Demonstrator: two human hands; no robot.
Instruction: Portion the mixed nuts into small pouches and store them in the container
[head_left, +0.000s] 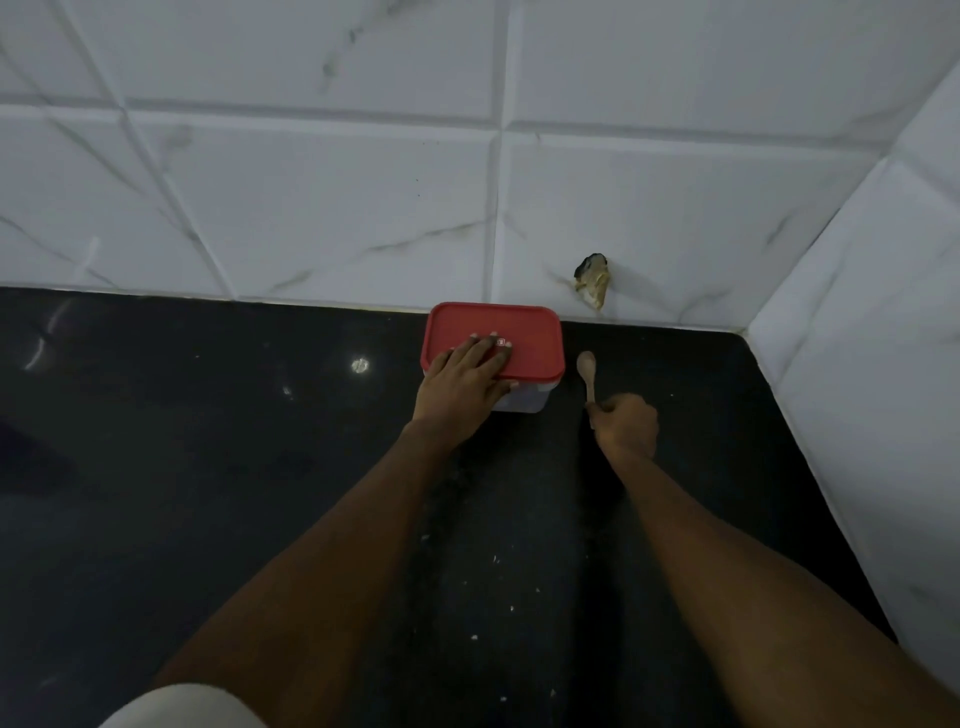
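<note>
A clear plastic container (524, 401) with a red lid (519, 327) stands on the black counter against the tiled wall. My left hand (465, 382) lies flat on the lid with its fingers spread and straight. To the right of the container, my right hand (626, 423) grips the handle of a small wooden spoon (587, 371), whose bowl points toward the wall. The lid covers the container, and what is inside is hidden. No pouches or nuts are in view.
The black counter (260, 441) runs left and toward me, speckled with small white crumbs. White marble-look tiles form the back wall and the right side wall (857, 389). A chipped hole (592, 280) marks the back wall just above the counter.
</note>
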